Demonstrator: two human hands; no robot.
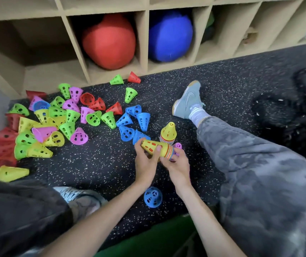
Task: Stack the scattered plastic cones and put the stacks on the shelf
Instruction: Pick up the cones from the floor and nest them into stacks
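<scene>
stack [157,149] between curled fingers [158,148]

The red cones [3,145] at the left edge are blurred; the dark object [287,112] at right is unidentifiable.

The shelf [143,41] runs across 12 o'clock, with one ball [109,41] in a compartment and a second ball [169,36] in the next compartment to its right. On the floor [100,164] before it, the loose cones [59,119] spread from 9 to 11 o'clock. At centre, both hands hold a lying stack [157,148], left hand [145,162] beside right hand [178,166]. An upright stack [168,133] stands just behind at 1 o'clock. A lone cone [153,197] lies at 6 o'clock, between the forearms.
</scene>
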